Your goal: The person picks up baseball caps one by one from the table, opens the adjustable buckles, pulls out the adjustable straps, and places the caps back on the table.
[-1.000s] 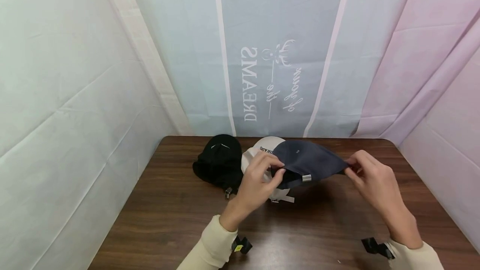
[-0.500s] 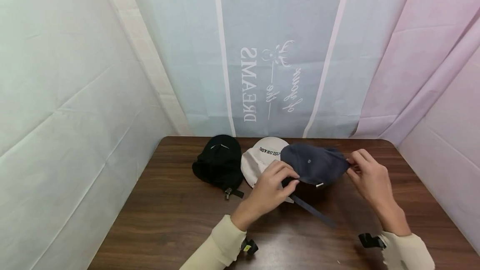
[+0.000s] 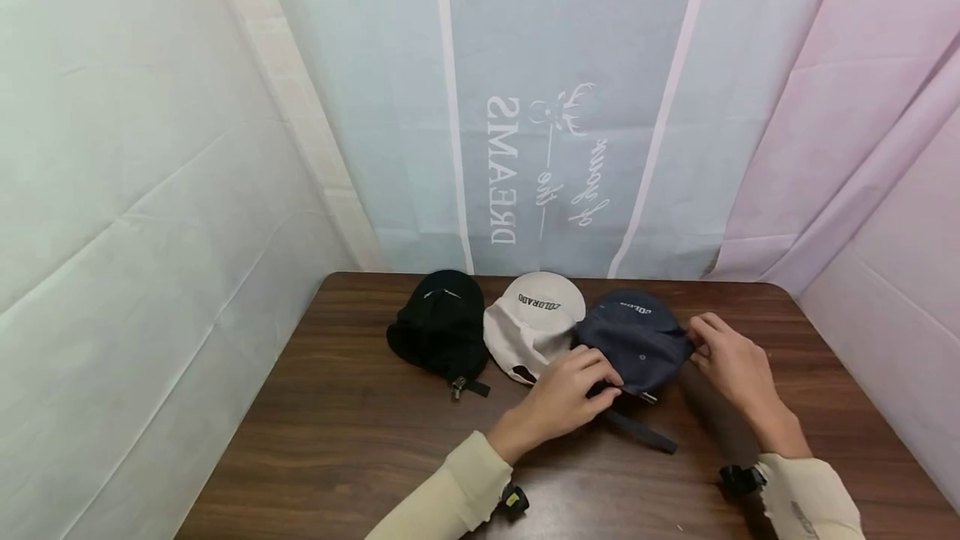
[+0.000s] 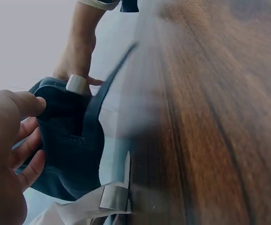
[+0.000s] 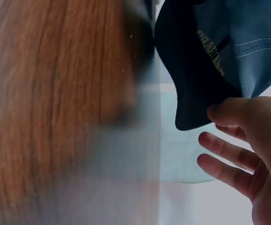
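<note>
A navy baseball cap with white lettering on its front is held between both hands at the right end of a row of caps. My left hand pinches its back edge near the strap opening. The loose navy strap hangs out toward me, and a metal buckle shows at the opening in the left wrist view. On the other side my right hand pinches the brim between thumb and index finger, its other fingers spread. In the right wrist view the brim is close over the table.
Left of the navy cap lies a white cap lettered COLORADO, overlapped by it in the head view. Beside that sits a black cap with its strap and buckle toward me. The wooden table meets a hanging cloth at the back.
The navy cap has turned and come down off the white cap to its right, so its front lettering now shows. Its strap swung out loose; both hands kept their pinch.
</note>
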### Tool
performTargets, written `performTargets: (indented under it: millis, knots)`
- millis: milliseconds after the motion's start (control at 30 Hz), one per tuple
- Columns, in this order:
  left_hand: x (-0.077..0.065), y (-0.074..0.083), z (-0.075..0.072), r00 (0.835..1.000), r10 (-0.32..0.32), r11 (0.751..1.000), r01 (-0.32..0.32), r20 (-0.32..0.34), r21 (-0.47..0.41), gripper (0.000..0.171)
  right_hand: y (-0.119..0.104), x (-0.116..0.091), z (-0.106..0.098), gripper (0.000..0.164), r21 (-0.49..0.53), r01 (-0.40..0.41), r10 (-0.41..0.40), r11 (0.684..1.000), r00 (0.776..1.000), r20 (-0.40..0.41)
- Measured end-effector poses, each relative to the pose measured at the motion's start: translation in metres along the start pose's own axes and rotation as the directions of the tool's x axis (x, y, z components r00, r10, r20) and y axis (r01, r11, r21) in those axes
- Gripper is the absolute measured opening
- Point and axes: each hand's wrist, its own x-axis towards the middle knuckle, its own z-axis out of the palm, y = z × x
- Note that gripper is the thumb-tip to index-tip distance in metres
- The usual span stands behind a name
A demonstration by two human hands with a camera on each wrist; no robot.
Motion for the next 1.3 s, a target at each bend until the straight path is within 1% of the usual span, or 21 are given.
performTargets:
  millis: [267,433,533,667,800,867,900,1000,1067,1167,1300]
  knots:
    - [0.001,0.0,0.007,0.997,-0.017,0.999,0.014,0.08,0.039,0.004,0.007,-0.004,0.005,0.04,0.002,-0.038,0.038,0.999,0.993,0.108]
    - [0.002,0.0,0.01,0.995,-0.027,0.999,0.023,0.1,0.041,0.004,0.009,-0.005,0.009,0.037,0.0,-0.069,0.068,0.998,0.985,0.157]
    - [0.002,0.0,0.013,0.994,-0.022,0.998,0.014,0.109,0.068,0.005,0.009,-0.006,0.011,0.033,-0.002,-0.102,0.101,0.995,0.976,0.193]
    - [0.001,0.001,0.016,0.987,-0.025,0.996,0.011,0.159,0.09,0.011,0.008,-0.007,0.011,0.03,-0.01,-0.149,0.146,0.989,0.958,0.246]
    - [-0.001,0.003,0.016,0.972,-0.049,0.997,0.034,0.228,0.066,0.021,0.007,-0.008,0.012,0.03,-0.013,-0.183,0.18,0.983,0.942,0.283]
    - [-0.002,0.004,0.015,0.967,-0.055,0.998,0.043,0.25,0.053,0.025,0.005,-0.007,0.012,0.031,-0.005,-0.208,0.199,0.978,0.926,0.32]
    - [-0.002,0.004,0.015,0.965,-0.056,0.998,0.045,0.256,0.048,0.026,0.004,-0.007,0.011,0.032,0.001,-0.22,0.207,0.975,0.918,0.338]
    - [-0.003,0.004,0.014,0.962,-0.051,0.998,0.042,0.267,0.039,0.028,0.002,-0.007,0.012,0.036,0.008,-0.255,0.23,0.967,0.884,0.408]
    - [-0.003,0.004,0.014,0.962,-0.048,0.999,0.04,0.27,0.033,0.028,0.001,-0.006,0.012,0.039,0.008,-0.27,0.239,0.963,0.867,0.437]
    - [-0.004,0.004,0.012,0.96,-0.046,0.999,0.04,0.278,0.027,0.027,-0.001,-0.006,0.012,0.042,0.003,-0.281,0.248,0.96,0.853,0.46]
    - [-0.006,0.004,0.011,0.955,-0.05,0.999,0.047,0.291,0.016,0.026,-0.003,-0.006,0.01,0.045,0.009,-0.287,0.249,0.958,0.846,0.472]
